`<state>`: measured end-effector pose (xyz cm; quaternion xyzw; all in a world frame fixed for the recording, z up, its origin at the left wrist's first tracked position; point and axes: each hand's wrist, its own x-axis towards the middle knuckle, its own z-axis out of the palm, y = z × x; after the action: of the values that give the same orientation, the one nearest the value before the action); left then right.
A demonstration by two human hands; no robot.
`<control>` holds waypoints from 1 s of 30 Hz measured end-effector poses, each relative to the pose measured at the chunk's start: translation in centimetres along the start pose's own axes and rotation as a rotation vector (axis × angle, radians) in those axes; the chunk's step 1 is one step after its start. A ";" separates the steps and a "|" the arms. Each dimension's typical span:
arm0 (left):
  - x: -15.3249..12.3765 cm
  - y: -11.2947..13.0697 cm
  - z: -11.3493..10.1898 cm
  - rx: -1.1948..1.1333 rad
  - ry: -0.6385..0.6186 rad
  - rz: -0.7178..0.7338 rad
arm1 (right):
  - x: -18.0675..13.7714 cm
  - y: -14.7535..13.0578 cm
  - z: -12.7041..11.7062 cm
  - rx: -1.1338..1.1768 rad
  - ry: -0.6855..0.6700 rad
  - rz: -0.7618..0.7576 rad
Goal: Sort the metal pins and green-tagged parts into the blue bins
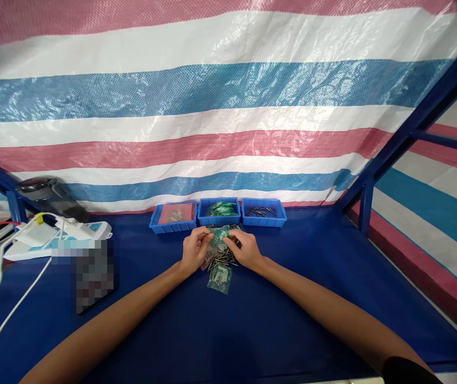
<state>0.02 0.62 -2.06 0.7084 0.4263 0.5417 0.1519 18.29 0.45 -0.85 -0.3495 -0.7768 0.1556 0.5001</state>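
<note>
Between my two hands a small green-tinted plastic bag is stretched above the table. My left hand pinches its left side, and my right hand grips the right side. Under the hands lies a pile of thin metal pieces, like drill bits or screws, partly hidden by the bag and fingers. Closer to me, a second clear green bag with light-coloured pieces inside lies flat on the blue table.
Three blue bins stand behind my hands: the left bin holds pink bags, the middle bin green bags, the right bin dark metal pieces. A power strip with white cables, a blurred-out dark object and a dark bottle are at left.
</note>
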 end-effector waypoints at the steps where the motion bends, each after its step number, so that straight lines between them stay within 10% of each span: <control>1: 0.0 0.0 0.0 -0.004 -0.013 -0.007 | 0.0 0.0 0.0 -0.001 0.004 -0.007; 10: 1.4 1.7 -0.4 0.051 -0.182 -0.073 | 0.0 0.0 -0.2 0.061 0.096 0.081; 21: 5.1 1.8 -2.1 0.115 0.104 -0.121 | 0.2 0.2 -0.2 0.071 0.068 0.129; 30: 11.7 0.1 -1.5 0.957 -0.380 0.056 | 0.1 0.3 -0.1 0.080 0.056 0.109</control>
<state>-0.71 9.18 6.06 0.7955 0.5723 0.1517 -0.1290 18.52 0.75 -0.93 -0.3755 -0.7354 0.2036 0.5260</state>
